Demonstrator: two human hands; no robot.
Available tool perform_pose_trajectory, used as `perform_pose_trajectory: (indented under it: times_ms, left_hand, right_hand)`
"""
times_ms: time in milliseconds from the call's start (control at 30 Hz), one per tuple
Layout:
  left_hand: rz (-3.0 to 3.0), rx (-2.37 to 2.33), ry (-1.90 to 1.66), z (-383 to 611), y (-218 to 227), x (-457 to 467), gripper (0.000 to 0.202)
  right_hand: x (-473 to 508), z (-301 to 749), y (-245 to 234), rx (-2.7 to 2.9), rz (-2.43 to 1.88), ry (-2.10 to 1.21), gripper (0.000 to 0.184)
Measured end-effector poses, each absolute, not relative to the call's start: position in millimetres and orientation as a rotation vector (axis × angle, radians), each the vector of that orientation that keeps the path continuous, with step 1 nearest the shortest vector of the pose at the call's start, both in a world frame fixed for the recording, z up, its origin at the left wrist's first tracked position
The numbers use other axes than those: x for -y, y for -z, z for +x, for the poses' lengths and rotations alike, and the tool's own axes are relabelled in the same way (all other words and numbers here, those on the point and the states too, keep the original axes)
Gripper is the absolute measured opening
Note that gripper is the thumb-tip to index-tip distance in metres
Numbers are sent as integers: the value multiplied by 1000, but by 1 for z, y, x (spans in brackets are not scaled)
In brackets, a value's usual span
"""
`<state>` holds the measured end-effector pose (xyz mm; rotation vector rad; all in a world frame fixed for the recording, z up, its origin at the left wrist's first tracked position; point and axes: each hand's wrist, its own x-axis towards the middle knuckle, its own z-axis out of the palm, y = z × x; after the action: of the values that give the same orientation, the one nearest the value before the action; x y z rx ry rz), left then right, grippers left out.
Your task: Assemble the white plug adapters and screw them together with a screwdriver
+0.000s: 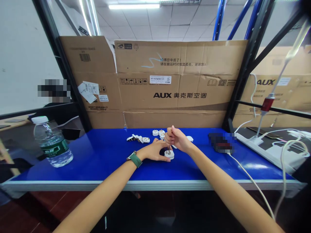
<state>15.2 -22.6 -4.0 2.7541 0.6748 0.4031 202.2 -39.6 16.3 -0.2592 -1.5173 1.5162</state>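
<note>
Plug (169, 154), small, white and rounded, sits on the blue tabletop (102, 155) near its middle, pinned there by the left hand (155, 151), whose fingers curl around its near-left side and press it down; the right hand (175, 137) is closed in a fist about a thin screwdriver (169, 148), held upright with its tip set into the top of the plug; judged from its look, the plug is light, stiff moulded plastic with a smooth shell that would skid on the glossy surface under any sideways push, so the sound hold is at its rim from both sides, clear of the screw hole; the screwdriver is thin and rigid and wants a grip high on the handle, straight above the tip. Counted: one plug under the hands; roughly four more white plug parts (158, 132) lie just beyond them, though the hands hide some; a cluster of about three pieces with metal pins (136, 138) to the far left; one water bottle (51, 142) standing upright well to the left; one white power strip (264, 149) at the far right with cables trailing; cardboard boxes (179, 84) wall the far edge.
</note>
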Motion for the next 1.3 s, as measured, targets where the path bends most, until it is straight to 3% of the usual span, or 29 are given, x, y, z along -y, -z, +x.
perform_pose_trajectory:
  times_ms: [167,1300]
  left_hand:
    - [2767,-667,-392,15,4,20,32]
    - [2685,-569,-491,12,11,11,30]
  right_hand:
    - [39,202,-16,1528,-254,-1525,52]
    - [39,201,-13,1524,-273,-1510,52]
